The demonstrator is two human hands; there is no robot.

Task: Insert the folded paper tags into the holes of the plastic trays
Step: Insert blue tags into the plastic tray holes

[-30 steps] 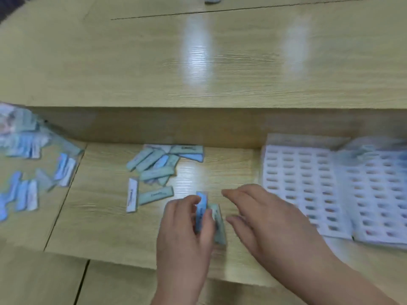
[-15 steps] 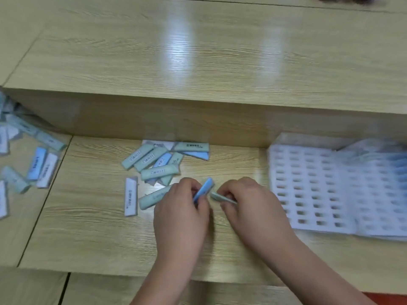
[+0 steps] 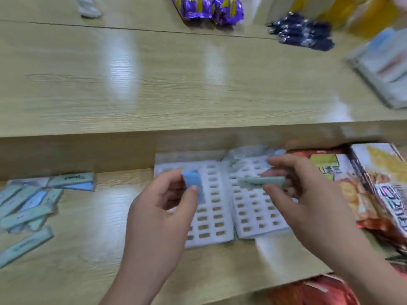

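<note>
My left hand (image 3: pixel 158 208) pinches a blue folded paper tag (image 3: pixel 193 181) between thumb and fingers, above the left white plastic tray (image 3: pixel 211 208). My right hand (image 3: pixel 308 194) pinches a pale green folded tag (image 3: pixel 259 181), held sideways over the right white tray (image 3: pixel 253 216). Both trays lie side by side on the lower wooden desk, their rows of rectangular holes showing. A pile of loose blue and green tags (image 3: pixel 28 205) lies at the left of the desk.
Snack packets (image 3: pixel 370 190) lie right of the trays. A raised wooden shelf (image 3: pixel 176 84) runs behind the desk, bearing purple wrapped packets (image 3: pixel 209 7), dark blue packets (image 3: pixel 301 31) and a stack of white packs (image 3: pixel 383 69) at the right.
Both hands took a tag each beside the pile and have moved right to above the trays. The view has swung right and up, so the pile now sits at the left edge.
</note>
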